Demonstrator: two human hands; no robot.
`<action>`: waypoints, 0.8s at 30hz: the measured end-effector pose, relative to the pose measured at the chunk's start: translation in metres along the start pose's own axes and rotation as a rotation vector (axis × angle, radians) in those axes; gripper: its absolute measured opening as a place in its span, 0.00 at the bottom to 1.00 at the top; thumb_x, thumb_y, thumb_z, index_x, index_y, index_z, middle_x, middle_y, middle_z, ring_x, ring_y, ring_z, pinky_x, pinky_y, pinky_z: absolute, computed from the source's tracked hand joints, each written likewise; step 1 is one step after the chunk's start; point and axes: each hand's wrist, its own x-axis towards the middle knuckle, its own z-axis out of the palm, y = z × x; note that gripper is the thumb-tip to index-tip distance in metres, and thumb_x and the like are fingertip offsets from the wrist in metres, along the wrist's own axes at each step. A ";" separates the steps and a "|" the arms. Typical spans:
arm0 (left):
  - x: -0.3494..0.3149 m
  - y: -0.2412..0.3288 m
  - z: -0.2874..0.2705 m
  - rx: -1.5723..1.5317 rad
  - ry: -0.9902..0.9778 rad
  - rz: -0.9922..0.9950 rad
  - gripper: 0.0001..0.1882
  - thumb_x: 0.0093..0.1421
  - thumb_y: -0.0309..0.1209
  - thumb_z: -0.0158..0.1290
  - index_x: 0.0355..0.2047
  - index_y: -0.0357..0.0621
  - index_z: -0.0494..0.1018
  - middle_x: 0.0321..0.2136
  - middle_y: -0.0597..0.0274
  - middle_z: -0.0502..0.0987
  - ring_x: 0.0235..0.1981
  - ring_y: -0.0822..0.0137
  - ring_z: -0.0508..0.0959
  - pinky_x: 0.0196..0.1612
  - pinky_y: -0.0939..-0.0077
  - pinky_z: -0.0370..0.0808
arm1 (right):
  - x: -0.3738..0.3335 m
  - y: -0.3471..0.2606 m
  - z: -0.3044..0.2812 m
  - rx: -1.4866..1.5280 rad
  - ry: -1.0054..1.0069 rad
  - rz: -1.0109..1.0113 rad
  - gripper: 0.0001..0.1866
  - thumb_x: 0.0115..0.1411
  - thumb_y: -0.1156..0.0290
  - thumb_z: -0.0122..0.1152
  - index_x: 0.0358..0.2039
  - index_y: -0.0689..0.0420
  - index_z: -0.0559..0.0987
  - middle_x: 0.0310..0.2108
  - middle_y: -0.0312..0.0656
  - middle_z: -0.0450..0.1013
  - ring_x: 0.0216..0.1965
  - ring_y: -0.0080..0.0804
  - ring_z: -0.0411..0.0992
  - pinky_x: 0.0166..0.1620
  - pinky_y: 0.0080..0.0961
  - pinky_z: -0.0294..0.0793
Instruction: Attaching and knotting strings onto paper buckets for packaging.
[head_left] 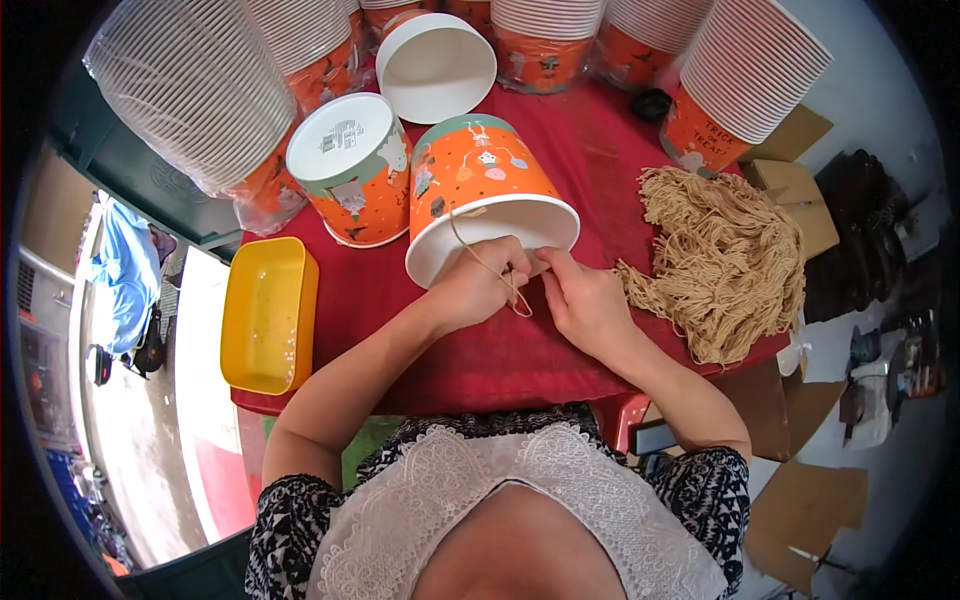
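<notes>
An orange paper bucket (480,170) with a green base and cartoon figures lies on its side, its white mouth facing me. A thin tan cord (459,232) comes from the bucket's side and loops over the rim. Partly inside the mouth, my left hand (475,287) is closed on this cord, with a loose loop hanging by the fingers. My right hand (588,308) is at the rim's right side, thumb and forefinger pinched together close to the left fingertips. Whatever lies in that pinch is too small to make out.
A heap of tan cords (725,265) lies at the right. Left of the bucket are an upside-down bucket (345,140) and a yellow plastic tub (268,318). Another tipped bucket (438,70) and several nested stacks (750,75) line the back of the red-covered table (450,370).
</notes>
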 end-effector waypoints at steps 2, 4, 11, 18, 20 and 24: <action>0.000 -0.003 0.000 -0.041 0.006 -0.012 0.03 0.61 0.17 0.50 0.31 0.35 0.67 0.27 0.60 0.73 0.28 0.71 0.76 0.31 0.76 0.76 | 0.003 0.000 0.003 -0.051 -0.050 0.021 0.12 0.59 0.73 0.57 0.44 0.58 0.74 0.22 0.52 0.75 0.24 0.52 0.76 0.27 0.46 0.75; 0.001 -0.004 0.002 -0.047 0.002 -0.006 0.03 0.61 0.17 0.50 0.31 0.34 0.67 0.27 0.60 0.73 0.28 0.71 0.76 0.32 0.76 0.76 | 0.006 0.002 0.005 -0.054 -0.056 -0.003 0.09 0.59 0.72 0.56 0.40 0.58 0.73 0.19 0.52 0.74 0.21 0.52 0.75 0.25 0.47 0.73; 0.001 -0.004 0.002 -0.029 0.020 0.024 0.04 0.62 0.17 0.49 0.30 0.34 0.66 0.25 0.60 0.73 0.26 0.70 0.77 0.30 0.76 0.77 | 0.009 0.006 0.011 -0.115 -0.061 -0.005 0.04 0.58 0.73 0.55 0.33 0.60 0.73 0.15 0.53 0.72 0.18 0.52 0.74 0.22 0.48 0.72; 0.004 0.005 0.001 -0.052 0.039 -0.038 0.04 0.62 0.19 0.50 0.30 0.35 0.66 0.25 0.58 0.74 0.25 0.69 0.77 0.29 0.76 0.76 | 0.003 0.007 0.015 -0.085 -0.050 0.031 0.06 0.58 0.74 0.55 0.32 0.62 0.72 0.16 0.55 0.72 0.19 0.53 0.74 0.23 0.48 0.72; 0.006 -0.001 0.000 -0.179 0.097 -0.053 0.04 0.59 0.20 0.52 0.29 0.34 0.68 0.25 0.54 0.77 0.24 0.66 0.79 0.26 0.72 0.76 | 0.003 0.008 0.016 -0.061 -0.037 0.022 0.06 0.58 0.73 0.56 0.33 0.62 0.72 0.16 0.55 0.72 0.20 0.53 0.74 0.24 0.48 0.72; 0.009 -0.003 -0.002 -0.257 0.078 -0.057 0.03 0.58 0.17 0.51 0.30 0.33 0.68 0.24 0.55 0.76 0.24 0.67 0.79 0.26 0.74 0.75 | -0.001 0.011 0.019 0.010 -0.045 0.003 0.07 0.58 0.72 0.56 0.33 0.62 0.72 0.18 0.53 0.73 0.20 0.53 0.74 0.24 0.47 0.73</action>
